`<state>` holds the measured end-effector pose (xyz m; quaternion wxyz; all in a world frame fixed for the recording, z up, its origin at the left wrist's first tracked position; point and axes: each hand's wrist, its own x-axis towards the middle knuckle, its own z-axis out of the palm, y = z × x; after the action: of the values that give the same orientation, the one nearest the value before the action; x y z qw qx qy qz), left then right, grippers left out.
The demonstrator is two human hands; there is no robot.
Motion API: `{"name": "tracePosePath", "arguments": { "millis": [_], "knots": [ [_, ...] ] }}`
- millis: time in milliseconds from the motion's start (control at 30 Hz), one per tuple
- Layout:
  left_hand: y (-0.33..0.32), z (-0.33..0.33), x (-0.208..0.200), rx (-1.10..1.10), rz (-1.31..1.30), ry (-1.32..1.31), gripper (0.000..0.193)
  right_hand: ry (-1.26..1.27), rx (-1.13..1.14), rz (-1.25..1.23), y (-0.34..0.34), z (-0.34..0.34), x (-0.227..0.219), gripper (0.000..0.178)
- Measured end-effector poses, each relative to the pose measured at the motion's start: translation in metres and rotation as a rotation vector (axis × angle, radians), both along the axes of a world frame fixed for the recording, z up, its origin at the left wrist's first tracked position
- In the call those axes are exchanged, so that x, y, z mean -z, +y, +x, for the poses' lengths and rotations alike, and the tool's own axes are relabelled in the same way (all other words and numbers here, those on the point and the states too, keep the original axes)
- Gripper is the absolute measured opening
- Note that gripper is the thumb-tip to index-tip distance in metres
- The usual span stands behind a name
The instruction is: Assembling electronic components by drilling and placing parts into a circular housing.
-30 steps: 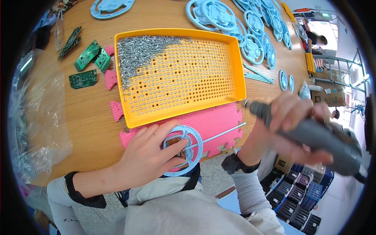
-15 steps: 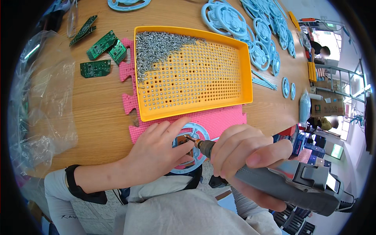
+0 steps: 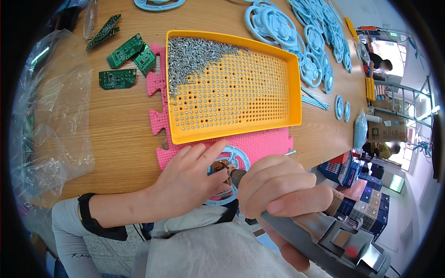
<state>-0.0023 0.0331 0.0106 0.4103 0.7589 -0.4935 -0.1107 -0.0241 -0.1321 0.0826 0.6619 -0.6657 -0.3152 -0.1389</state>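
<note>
A light-blue plastic steering-wheel-shaped part [image 3: 244, 160] lies at the near edge of the pink foam mat [image 3: 266, 142], with a brown circuit board [image 3: 217, 166] inside its ring. My left hand [image 3: 187, 172] grips this wheel, its fingers bent over the board. In my right hand [image 3: 280, 187] is a dark grey electric screwdriver [image 3: 322, 243], held on a slant. Its tip points into the wheel close to my left fingertips; whether it touches a screw is hard to make out.
Just beyond my hands stands a yellow perforated tray [image 3: 236, 133], with loose silver screws [image 3: 187, 58] heaped in its far left corner. Green circuit boards [image 3: 118, 78] and a clear plastic bag [image 3: 60, 120] lie at left. Blue wheels [image 3: 273, 25] pile up at far right.
The screwdriver's rear end has swung down and toward me, and my right hand has shifted slightly left with it. My left hand keeps its hold on the wheel. The view has moved slightly.
</note>
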Motion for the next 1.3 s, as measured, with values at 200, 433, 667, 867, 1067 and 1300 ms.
{"name": "tracePosePath", "arguments": {
  "millis": [200, 433, 667, 867, 1067, 1300],
  "knots": [
    [0.003, 0.0, 0.001, 0.001, -0.009, -0.029, 0.029, 0.02, -0.004, 0.157, 0.005, -0.001, 0.013, 0.07],
    [0.002, 0.002, -0.003, 0.029, -0.009, -0.065, 0.031, 0.042, -0.222, 0.229, -0.019, 0.016, 0.013, 0.068],
    [0.004, 0.005, -0.008, 0.073, 0.033, -0.091, 0.038, 0.204, 0.293, 0.256, -0.041, -0.018, 0.0, 0.07],
    [-0.001, 0.005, -0.013, 0.094, 0.037, -0.075, 0.037, 0.387, 0.343, 0.221, -0.089, -0.01, 0.03, 0.08],
    [-0.001, 0.002, -0.023, 0.054, 0.094, -0.071, 0.033, 0.642, 0.187, 0.189, -0.145, 0.009, 0.002, 0.067],
    [-0.008, -0.009, -0.024, 0.002, 0.145, -0.025, 0.034, 0.356, 0.652, -1.245, -0.303, 0.091, 0.046, 0.087]
  ]
}}
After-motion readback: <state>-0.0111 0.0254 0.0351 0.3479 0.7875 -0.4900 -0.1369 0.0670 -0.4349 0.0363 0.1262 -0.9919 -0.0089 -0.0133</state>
